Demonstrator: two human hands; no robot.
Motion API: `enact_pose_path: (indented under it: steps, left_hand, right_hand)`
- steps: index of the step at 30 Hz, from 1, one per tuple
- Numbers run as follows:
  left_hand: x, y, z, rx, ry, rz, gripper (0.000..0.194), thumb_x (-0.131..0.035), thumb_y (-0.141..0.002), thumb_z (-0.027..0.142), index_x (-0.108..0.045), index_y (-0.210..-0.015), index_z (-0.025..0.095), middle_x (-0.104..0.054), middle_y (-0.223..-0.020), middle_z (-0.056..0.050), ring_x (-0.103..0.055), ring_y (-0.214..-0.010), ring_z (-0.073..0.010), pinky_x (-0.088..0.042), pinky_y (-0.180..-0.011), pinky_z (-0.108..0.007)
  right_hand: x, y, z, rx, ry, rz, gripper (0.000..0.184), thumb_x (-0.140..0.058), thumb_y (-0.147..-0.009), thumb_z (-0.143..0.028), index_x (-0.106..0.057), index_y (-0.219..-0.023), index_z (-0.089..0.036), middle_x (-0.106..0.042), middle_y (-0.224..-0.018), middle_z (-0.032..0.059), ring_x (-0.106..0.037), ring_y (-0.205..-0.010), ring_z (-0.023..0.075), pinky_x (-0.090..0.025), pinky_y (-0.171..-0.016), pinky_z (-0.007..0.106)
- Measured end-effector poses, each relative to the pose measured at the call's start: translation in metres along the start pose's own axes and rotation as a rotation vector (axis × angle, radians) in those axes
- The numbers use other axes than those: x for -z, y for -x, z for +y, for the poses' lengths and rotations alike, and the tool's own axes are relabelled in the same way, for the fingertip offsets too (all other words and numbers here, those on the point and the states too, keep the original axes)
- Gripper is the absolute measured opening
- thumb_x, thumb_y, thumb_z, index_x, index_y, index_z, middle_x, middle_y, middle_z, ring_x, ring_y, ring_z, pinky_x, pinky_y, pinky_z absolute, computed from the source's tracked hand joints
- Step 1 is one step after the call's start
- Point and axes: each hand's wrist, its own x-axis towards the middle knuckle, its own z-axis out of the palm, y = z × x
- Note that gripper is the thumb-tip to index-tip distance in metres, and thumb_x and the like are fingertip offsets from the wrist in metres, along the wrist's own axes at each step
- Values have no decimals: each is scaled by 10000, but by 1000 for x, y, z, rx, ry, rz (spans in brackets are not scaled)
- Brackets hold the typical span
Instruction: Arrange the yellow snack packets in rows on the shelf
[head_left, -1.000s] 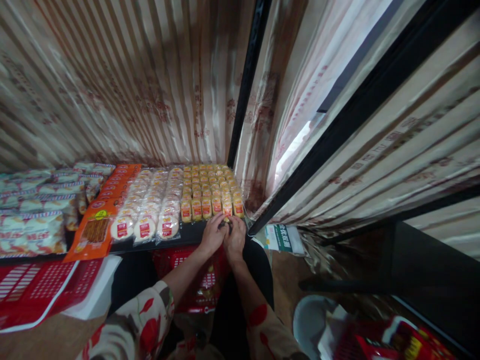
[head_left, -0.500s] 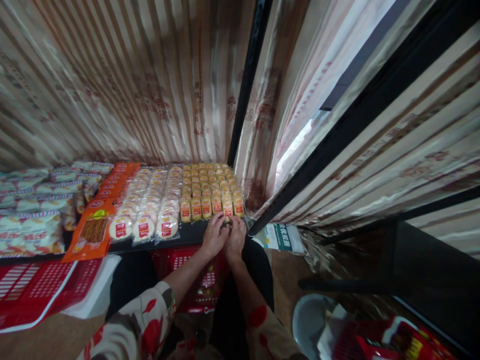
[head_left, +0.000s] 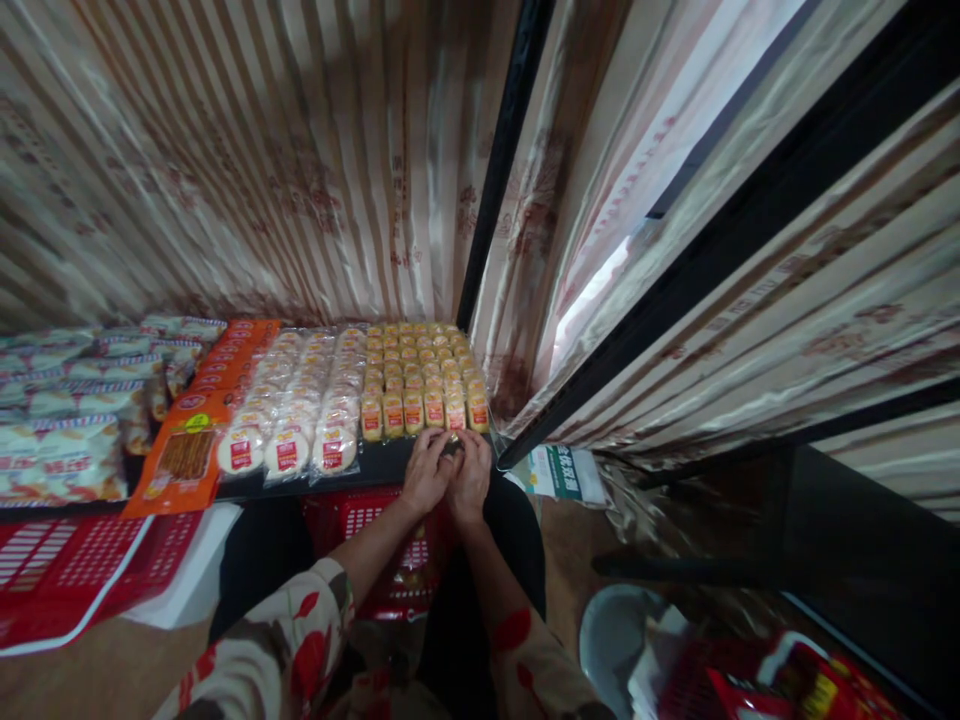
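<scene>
My left hand [head_left: 424,470] and my right hand [head_left: 470,474] meet at the front edge of a dark shelf [head_left: 379,466], knuckles up and fingers curled together over a small thing I cannot make out. Just beyond my fingertips lie rows of small yellow-and-red snack packets [head_left: 420,378]. To their left are rows of round white cakes with red labels [head_left: 300,410]. Both sleeves are cream with a red flower print.
Orange snack bags [head_left: 196,430] and white-blue bags [head_left: 67,425] fill the shelf's left side. A red basket [head_left: 382,555] sits under the shelf, red crates [head_left: 67,570] at left. Striped curtains hang behind; a black post [head_left: 491,200] stands at the corner. A white bucket [head_left: 611,640] is at bottom right.
My hands stay pressed together at the shelf edge; the view has shifted slightly.
</scene>
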Motion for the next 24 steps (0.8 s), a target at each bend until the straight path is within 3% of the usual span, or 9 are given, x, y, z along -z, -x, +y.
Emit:
enact_pose_path:
  steps: [6,10,15,20,24]
  left_hand:
    - [0,3,0,-32,-22,28,442,-430,-782,145,-539,-1210,165,-470,-1130,-87,-461,-1111,-185,-379,-1027,-342]
    - [-1,13,0,-22,-34,56,361,-446,-771,147,-599,-1096,183,-504,-1072,-73,-479,-1071,-187,-402,-992,-350]
    - [3,37,-4,-47,51,78,281,-445,-761,133,-644,-956,176,-544,-983,-63,-529,-963,-157,-447,-901,-288]
    - [10,57,-15,-41,83,41,220,-445,-800,175,-651,-871,198,-592,-842,-36,-562,-833,-141,-466,-803,-257]
    - [8,71,-31,83,6,-54,253,-415,-806,167,-664,-838,200,-634,-847,-45,-585,-832,-153,-464,-823,-271]
  right_hand:
    - [3,6,-3,17,-38,55,326,-361,-833,-135,-618,-1030,-174,-498,-1138,112,-480,-1115,205,-436,-938,393]
    - [7,16,-7,-1,-50,63,289,-390,-821,-162,-614,-1003,-188,-517,-1072,96,-505,-1065,204,-438,-927,403]
    - [9,41,-15,-30,-119,16,262,-417,-817,-231,-598,-1001,-181,-541,-1020,99,-525,-997,208,-459,-872,384]
    - [-2,69,-15,-16,-133,15,265,-408,-841,-280,-582,-1014,-179,-571,-988,99,-535,-999,219,-450,-878,400]
    - [-14,89,-4,-84,-62,-135,272,-400,-833,-234,-610,-991,-165,-596,-992,103,-550,-991,206,-449,-892,375]
